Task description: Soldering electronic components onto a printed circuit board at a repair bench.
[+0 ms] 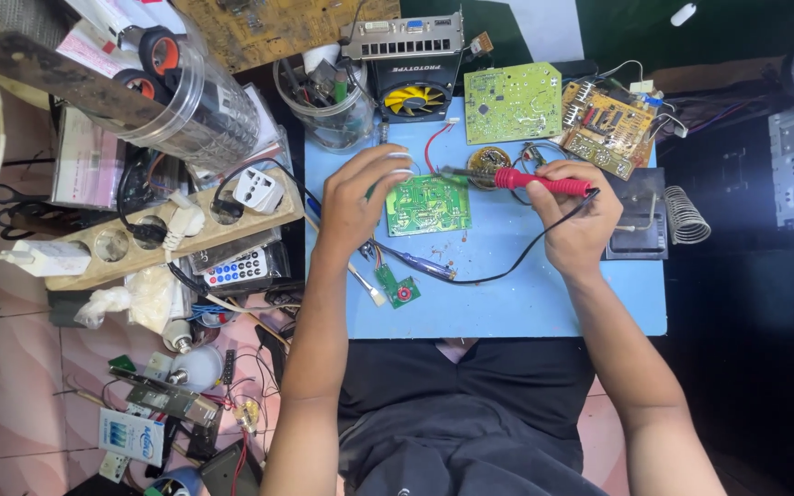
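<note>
A small green circuit board (428, 205) lies on a light blue work mat (526, 294). My left hand (360, 197) rests on the board's left edge, fingers curled over its top corner. My right hand (579, 216) grips a red-handled soldering iron (540, 182), whose dark tip points left over the board's top right corner. The iron's black cord (516, 262) loops down across the mat. Whether my left hand pinches anything besides the board is hidden.
A small green board (399, 287) and a blue-handled tool (420, 264) lie near the mat's front. Green and yellow boards (513, 101), a fan unit (413, 97), a clear cup of tools (328, 106) sit behind. A coiled iron stand (682, 216) is right; a power strip (153, 234) and clutter left.
</note>
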